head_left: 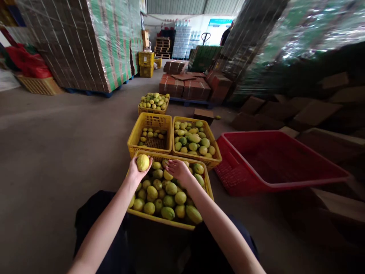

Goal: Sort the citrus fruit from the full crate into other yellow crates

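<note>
A yellow lemon (143,163) rests in the palm of my left hand (137,170), fingers curled around its underside, above the left rim of the nearest yellow crate (168,224). My right hand (177,169) is open over the far part of the same crate, fingers stretched toward the left, holding nothing. Whether its fingertips touch the fruit below cannot be made out. Green and yellow lemons (169,199) fill this crate between my knees. Just beyond it are a yellow crate (130,142) with a few small yellow fruits and, on its right, a fuller crate (218,156) of greenish fruit.
Farther ahead is another fruit-filled yellow crate (154,110). A large red bin (234,167) stands at the right, with cardboard pieces (319,114) behind it. Wrapped pallet stacks (111,42) rise on both sides, and flattened cartons (196,89) lie on a blue pallet.
</note>
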The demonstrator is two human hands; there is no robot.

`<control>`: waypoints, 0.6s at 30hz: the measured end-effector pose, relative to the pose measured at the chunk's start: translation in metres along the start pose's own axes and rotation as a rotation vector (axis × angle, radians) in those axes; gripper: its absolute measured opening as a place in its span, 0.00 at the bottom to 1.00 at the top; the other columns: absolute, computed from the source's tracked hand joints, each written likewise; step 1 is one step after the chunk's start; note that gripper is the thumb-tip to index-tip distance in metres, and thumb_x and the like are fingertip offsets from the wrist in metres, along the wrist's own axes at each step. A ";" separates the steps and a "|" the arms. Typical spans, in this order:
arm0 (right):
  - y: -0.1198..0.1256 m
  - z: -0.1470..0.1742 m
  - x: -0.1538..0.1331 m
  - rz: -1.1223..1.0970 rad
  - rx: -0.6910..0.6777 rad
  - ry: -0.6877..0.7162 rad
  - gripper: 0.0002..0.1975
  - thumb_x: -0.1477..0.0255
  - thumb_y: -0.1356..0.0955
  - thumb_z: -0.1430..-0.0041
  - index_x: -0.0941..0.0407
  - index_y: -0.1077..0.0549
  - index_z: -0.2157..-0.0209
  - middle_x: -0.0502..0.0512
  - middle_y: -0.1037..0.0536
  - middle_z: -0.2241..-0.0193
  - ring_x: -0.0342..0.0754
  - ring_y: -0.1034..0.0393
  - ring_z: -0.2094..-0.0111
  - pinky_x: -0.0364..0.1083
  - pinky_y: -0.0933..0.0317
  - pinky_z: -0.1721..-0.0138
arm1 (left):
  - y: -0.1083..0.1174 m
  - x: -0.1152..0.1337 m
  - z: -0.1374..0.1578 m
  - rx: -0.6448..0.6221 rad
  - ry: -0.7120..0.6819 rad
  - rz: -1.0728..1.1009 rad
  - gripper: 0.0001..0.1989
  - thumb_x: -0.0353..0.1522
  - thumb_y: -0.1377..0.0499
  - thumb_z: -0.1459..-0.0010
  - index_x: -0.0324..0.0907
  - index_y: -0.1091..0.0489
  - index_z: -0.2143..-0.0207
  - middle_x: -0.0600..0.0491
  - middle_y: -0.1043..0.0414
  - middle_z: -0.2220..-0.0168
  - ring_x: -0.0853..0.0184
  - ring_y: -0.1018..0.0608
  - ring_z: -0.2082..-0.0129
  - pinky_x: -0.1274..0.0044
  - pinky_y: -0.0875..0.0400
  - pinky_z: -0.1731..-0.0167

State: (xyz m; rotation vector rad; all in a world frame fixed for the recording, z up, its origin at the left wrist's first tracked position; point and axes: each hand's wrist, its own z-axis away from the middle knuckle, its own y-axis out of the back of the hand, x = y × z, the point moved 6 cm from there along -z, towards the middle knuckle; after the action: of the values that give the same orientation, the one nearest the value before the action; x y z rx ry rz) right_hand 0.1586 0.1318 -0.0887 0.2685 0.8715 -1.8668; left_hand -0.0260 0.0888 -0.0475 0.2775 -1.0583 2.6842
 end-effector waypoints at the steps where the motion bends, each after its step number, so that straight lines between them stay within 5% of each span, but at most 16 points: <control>1: 0.008 0.003 -0.007 -0.045 0.001 0.018 0.10 0.81 0.39 0.39 0.56 0.28 0.64 0.55 0.20 0.74 0.47 0.24 0.75 0.44 0.29 0.72 | 0.005 -0.004 -0.005 0.024 0.002 -0.016 0.17 0.31 0.51 0.31 0.35 0.27 0.49 0.46 0.22 0.69 0.61 0.17 0.72 0.74 0.18 0.75; 11: 0.033 0.052 -0.046 -0.387 -0.220 0.086 0.07 0.82 0.34 0.46 0.57 0.26 0.70 0.54 0.20 0.78 0.45 0.27 0.79 0.41 0.31 0.75 | 0.043 -0.068 -0.049 0.192 0.182 -0.370 0.11 0.32 0.44 0.32 0.38 0.28 0.50 0.49 0.25 0.70 0.65 0.22 0.79 0.78 0.25 0.82; 15: 0.049 0.070 -0.055 -0.499 -0.187 0.093 0.07 0.82 0.32 0.49 0.56 0.26 0.73 0.52 0.22 0.80 0.43 0.29 0.81 0.39 0.32 0.78 | 0.017 -0.106 -0.073 0.180 0.184 -0.616 0.09 0.34 0.42 0.32 0.40 0.29 0.53 0.52 0.27 0.73 0.65 0.24 0.79 0.77 0.26 0.80; 18: 0.061 0.079 -0.066 -0.548 -0.109 0.117 0.07 0.82 0.33 0.49 0.56 0.26 0.74 0.51 0.23 0.82 0.42 0.31 0.82 0.38 0.35 0.79 | -0.030 -0.138 -0.100 0.142 0.129 -0.782 0.08 0.34 0.45 0.30 0.40 0.29 0.55 0.52 0.28 0.73 0.64 0.24 0.76 0.76 0.24 0.76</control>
State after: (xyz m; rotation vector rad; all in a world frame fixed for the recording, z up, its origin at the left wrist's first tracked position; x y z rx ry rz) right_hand 0.2576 0.1111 -0.0240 0.0717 1.2112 -2.3113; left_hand 0.1051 0.1578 -0.1365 0.4296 -0.5527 2.0282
